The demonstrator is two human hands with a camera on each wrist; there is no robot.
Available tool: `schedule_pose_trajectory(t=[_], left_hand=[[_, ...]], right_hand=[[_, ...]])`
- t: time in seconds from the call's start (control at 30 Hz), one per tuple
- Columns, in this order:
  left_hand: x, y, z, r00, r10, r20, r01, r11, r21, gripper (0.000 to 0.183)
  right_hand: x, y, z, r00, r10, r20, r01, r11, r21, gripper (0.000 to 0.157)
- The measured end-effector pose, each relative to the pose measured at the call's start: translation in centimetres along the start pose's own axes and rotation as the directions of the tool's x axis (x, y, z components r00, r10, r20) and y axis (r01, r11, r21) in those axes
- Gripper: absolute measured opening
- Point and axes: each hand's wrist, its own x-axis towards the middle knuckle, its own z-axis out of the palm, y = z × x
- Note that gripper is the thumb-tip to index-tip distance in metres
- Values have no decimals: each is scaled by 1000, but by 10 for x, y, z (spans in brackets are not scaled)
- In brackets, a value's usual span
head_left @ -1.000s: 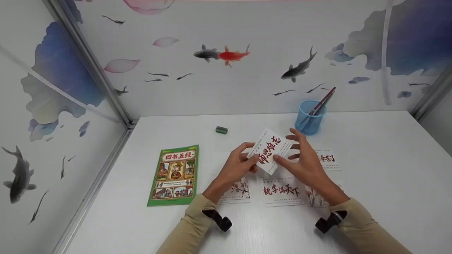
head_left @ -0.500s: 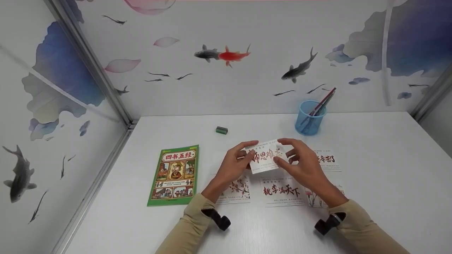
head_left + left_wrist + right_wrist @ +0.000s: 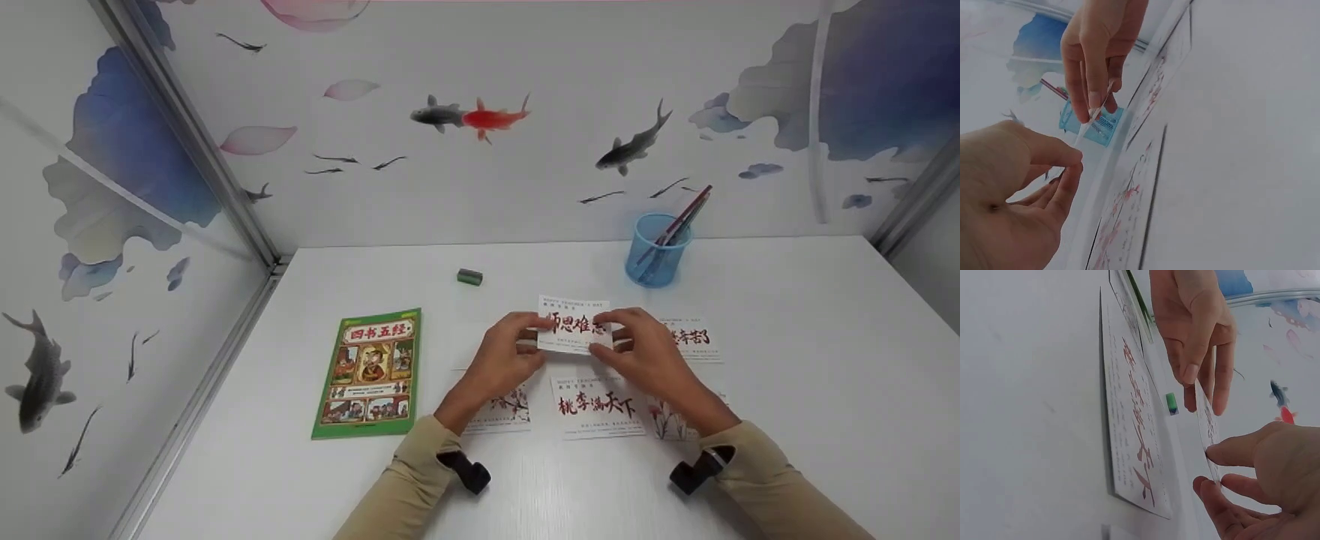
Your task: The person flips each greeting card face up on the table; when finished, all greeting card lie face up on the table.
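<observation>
A small white card [image 3: 574, 328] with red brush characters is held up above the table, its text facing the head camera. My left hand [image 3: 502, 360] pinches its left edge between thumb and fingers. At the opposite edge, my right hand [image 3: 649, 352] pinches it the same way. Seen from the right wrist, the held card [image 3: 1206, 419] is nearly edge-on and clear of the tabletop. Below the hands lie a card with red characters [image 3: 598, 405], a plum-blossom card [image 3: 495, 424] and a red-flower card [image 3: 669, 426], the last two partly hidden by my wrists.
Another red-lettered card [image 3: 697, 341] lies behind my right hand. To the left is a green picture book [image 3: 367, 375]. Farther back are a small green block [image 3: 469, 277] and a blue mesh cup [image 3: 652, 259] holding several slim sticks. Painted panels [image 3: 337, 202] border the table.
The held card has turned from a steep diagonal to nearly level, its characters now reading across. Both hands have shifted their fingers along its edges. The things on the table stay put.
</observation>
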Motion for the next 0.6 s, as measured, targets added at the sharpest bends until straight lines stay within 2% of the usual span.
schedule_pose_trajectory(t=[0.1, 0.27, 0.43, 0.6], left_hand=[[-1, 2, 3, 1000, 0, 15, -3, 987, 160, 47], [-4, 4, 8, 995, -45, 95, 9, 937, 349, 54], [-6, 5, 11, 985, -94, 146, 19, 896, 445, 54], [-4, 3, 12, 982, -62, 179, -36, 868, 495, 52]], right_hand=[[1, 2, 0, 1000, -1, 14, 1, 1000, -8, 47], [1, 4, 1, 1000, 3, 30, -1, 999, -48, 46], [2, 8, 3, 999, -6, 45, 12, 993, -117, 43], [1, 9, 2, 998, 7, 67, 4, 987, -163, 38]])
